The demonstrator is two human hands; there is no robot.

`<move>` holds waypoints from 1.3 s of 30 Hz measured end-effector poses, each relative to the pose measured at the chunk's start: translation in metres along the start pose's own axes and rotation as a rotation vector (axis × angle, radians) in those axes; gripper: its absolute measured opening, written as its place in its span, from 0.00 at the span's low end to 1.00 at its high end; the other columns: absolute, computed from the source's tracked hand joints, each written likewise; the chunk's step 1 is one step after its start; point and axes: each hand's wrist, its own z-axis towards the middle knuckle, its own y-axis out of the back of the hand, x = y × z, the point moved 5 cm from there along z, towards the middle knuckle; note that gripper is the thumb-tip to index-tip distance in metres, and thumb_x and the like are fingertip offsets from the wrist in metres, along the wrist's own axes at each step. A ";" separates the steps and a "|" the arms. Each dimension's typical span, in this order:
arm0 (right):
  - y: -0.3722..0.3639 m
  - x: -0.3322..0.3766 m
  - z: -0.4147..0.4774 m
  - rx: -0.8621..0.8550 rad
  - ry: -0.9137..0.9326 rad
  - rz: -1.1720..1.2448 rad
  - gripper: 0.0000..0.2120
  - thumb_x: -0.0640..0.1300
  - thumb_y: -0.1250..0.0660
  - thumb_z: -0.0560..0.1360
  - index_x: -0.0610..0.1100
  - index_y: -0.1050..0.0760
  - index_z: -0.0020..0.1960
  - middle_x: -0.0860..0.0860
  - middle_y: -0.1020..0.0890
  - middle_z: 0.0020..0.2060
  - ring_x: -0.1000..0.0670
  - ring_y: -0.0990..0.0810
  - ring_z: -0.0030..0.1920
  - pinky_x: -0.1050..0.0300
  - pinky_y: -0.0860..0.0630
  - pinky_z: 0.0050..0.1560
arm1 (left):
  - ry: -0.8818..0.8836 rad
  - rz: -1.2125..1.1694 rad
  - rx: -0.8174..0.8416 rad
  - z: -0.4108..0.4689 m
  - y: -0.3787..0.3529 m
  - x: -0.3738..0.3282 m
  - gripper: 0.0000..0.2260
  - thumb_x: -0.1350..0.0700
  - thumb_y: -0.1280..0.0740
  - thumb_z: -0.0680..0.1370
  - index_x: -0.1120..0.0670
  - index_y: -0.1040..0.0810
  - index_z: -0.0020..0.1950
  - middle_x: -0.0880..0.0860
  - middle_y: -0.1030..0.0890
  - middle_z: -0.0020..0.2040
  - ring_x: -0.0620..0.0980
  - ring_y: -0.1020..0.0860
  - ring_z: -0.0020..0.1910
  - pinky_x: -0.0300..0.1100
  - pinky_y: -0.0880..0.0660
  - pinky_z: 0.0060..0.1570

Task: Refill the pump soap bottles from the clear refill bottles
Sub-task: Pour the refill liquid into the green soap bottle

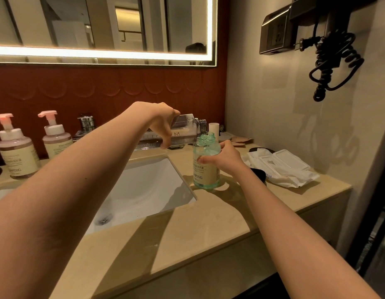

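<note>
While standing upright and uncapped on table (208,223) just beside sink's (148,186) right rim, noted green soap bottle (206,167) gripped round its middle by right hand (225,157). Observed clear refill bottle (184,130) clasped from above in left hand (163,124), tipped near level, threaded neck just over green bottle's open mouth. Recorded two pink pump bottles (16,152) left of sink.

The refill bottle (185,130) in my left hand (163,124) is clear, glossy plastic. The soap bottle (205,147) in my right hand (225,157) is translucent teal plastic with a matt cream label (203,171). Below both hands, the countertop (208,223) looks like polished stone and the sink (144,190) like glossy white ceramic.
</note>
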 end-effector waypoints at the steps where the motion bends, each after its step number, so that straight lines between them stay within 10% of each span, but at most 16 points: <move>1: 0.000 0.000 0.000 0.001 0.000 0.001 0.33 0.46 0.23 0.66 0.44 0.37 0.63 0.47 0.27 0.63 0.45 0.28 0.64 0.47 0.27 0.60 | -0.001 -0.002 0.000 0.000 0.000 0.000 0.29 0.51 0.22 0.61 0.52 0.30 0.57 0.50 0.26 0.44 0.51 0.26 0.45 0.42 0.27 0.40; 39: 0.000 -0.001 0.002 -0.004 -0.008 -0.004 0.32 0.46 0.23 0.65 0.44 0.37 0.63 0.47 0.27 0.63 0.45 0.28 0.64 0.47 0.27 0.59 | -0.015 0.035 -0.005 0.004 0.002 0.001 0.31 0.50 0.21 0.61 0.53 0.30 0.59 0.51 0.24 0.47 0.51 0.25 0.45 0.42 0.25 0.42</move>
